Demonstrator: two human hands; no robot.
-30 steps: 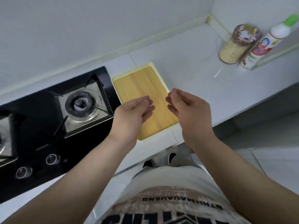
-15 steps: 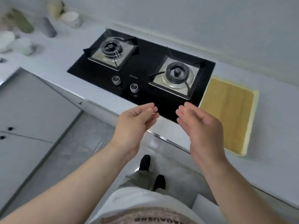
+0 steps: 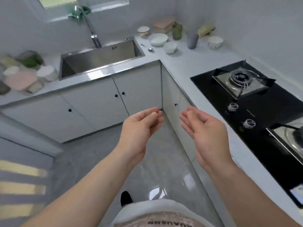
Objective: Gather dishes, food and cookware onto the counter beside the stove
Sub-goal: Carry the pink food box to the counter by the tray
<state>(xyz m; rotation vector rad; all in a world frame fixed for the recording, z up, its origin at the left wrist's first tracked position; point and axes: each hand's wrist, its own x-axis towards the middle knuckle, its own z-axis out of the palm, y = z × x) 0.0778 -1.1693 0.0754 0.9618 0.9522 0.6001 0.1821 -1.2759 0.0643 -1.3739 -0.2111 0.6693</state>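
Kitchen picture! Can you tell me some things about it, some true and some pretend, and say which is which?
1. The left hand and the right hand hold nothing. True: both are open and bare.
2. The spoon lies inside the sink. False: it lies on the counter, just beside the sink.
3. A pot stands on the far burner. False: nothing stands on it.
4. The wide white bowl and the small white bowl stand on the counter in the corner. True.
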